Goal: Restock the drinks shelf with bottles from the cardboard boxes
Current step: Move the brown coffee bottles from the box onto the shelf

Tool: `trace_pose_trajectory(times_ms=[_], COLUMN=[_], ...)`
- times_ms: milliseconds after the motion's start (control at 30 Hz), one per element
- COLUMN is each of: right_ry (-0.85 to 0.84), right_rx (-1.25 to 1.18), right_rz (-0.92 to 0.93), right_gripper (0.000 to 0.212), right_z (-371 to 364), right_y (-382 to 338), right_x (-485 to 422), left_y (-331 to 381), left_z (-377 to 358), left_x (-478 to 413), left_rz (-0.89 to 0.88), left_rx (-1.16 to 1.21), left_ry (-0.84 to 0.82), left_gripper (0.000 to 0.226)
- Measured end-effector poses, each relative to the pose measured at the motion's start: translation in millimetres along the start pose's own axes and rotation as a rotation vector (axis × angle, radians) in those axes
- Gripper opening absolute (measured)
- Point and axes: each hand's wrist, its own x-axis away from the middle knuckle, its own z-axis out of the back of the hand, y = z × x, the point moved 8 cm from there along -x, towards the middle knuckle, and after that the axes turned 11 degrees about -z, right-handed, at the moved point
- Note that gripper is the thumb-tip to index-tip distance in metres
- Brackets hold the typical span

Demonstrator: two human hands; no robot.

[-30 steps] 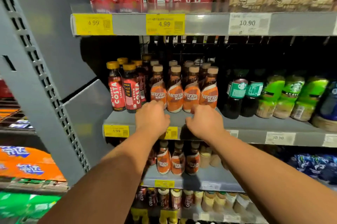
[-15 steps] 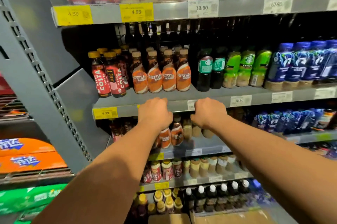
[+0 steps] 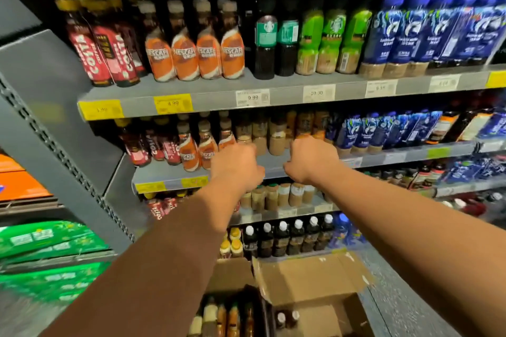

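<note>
My left hand (image 3: pixel 236 166) and my right hand (image 3: pixel 312 160) hang side by side in front of the second shelf (image 3: pixel 169 175), backs up, fingers loosely curled, holding nothing. Orange Nescafé bottles (image 3: pixel 189 153) stand on that shelf just left of my left hand, brown-labelled bottles (image 3: pixel 276 136) between the hands. More Nescafé bottles (image 3: pixel 186 54) line the shelf above (image 3: pixel 219 101). Below my arms an open cardboard box (image 3: pixel 309 279) sits on the floor, with bottle tops (image 3: pixel 219 317) showing beside its raised flap.
Red Costa bottles (image 3: pixel 104 57), green Starbucks bottles (image 3: pixel 331 40) and blue bottles (image 3: pixel 427 32) fill the upper shelf. Dark bottles with white caps (image 3: pixel 290 235) stand on the lowest shelf. A grey slotted upright (image 3: pixel 68 155) bounds the left, with orange and green packs (image 3: pixel 46 243) beyond.
Both hands have left the upper shelf's front edge and dropped to the second shelf's level. The view has tilted down, bringing the open cardboard box into sight.
</note>
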Motion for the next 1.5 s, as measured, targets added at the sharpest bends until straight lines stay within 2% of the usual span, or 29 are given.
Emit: trace_pose_trajectory(times_ms=[167, 267, 367, 433, 533, 800, 1033, 1367, 1500], right_ry=[-0.094, -0.116, -0.151, -0.182, -0.218, -0.388, -0.536, -0.754, -0.749], right_rx=[0.028, 0.007, 0.012, 0.023, 0.001, 0.020, 0.039, -0.029, -0.052], right_rz=[0.075, 0.094, 0.068, 0.070, 0.038, -0.031, -0.052, -0.163, -0.159], right_gripper=[0.026, 0.022, 0.014, 0.020, 0.030, 0.027, 0.032, 0.034, 0.032], right_z=[-56.1, -89.1, -121.8, -145.6, -184.6, -318.5, -432.8, -599.8, -671.8], right_y=[31.4, 52.9, 72.9, 82.7, 96.1, 122.6, 130.8, 125.8, 129.9], right_x=[-5.4, -10.2, -15.0, -18.3, -21.3, -7.6, 20.4, 58.3, 57.5], left_y=[21.5, 36.4, 47.2, 53.8, 63.1, 71.6, 73.5, 68.7, 62.0], left_z=[-48.7, -90.0, -127.3, -151.2, -190.1, -328.8, -437.5, -603.1, -671.1], left_x=[-6.7, -12.6, -16.7, -17.4, -18.9, -3.2, 25.6, 75.9, 85.0], left_rz=[0.081, 0.122, 0.133, 0.146, 0.144, 0.119, 0.067, 0.089, 0.150], left_rx=[0.073, 0.090, 0.117, 0.158, 0.141, 0.183, 0.133, 0.135, 0.149], left_ry=[-0.010, -0.120, -0.112, -0.097, -0.172, -0.337, -0.450, -0.577, -0.604], left_gripper=[0.037, 0.041, 0.031, 0.028, 0.029, 0.037, 0.028, 0.022, 0.014])
